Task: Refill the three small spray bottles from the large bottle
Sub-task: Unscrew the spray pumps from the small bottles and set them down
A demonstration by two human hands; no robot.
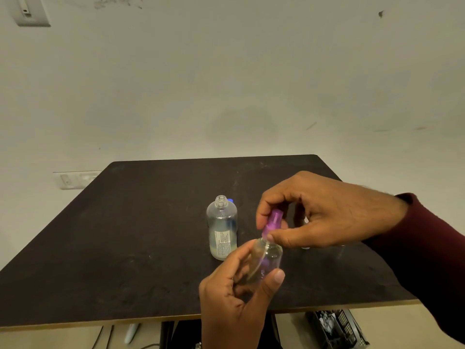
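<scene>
Small spray bottle (266,260) held above worktop (125,235) near edge, 5 o'clock of uncapped large bottle (222,227). Left hand (234,298) wraps clear body; right hand (324,212) pinches purple spray cap (273,222). Light, smooth, likely slippery plastic; grip mid-body, twist at cap collar.

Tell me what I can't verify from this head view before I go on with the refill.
- Other two small spray bottles: only glints show past the right hand, which hides them.
- Blue object: behind the large bottle; identity unclear.
- Fill level of the small bottle: the left hand wraps it, and the glass is blurred.
- Purple spray cap: right hand fingers cover it; tightening or loosening cannot be told.
</scene>
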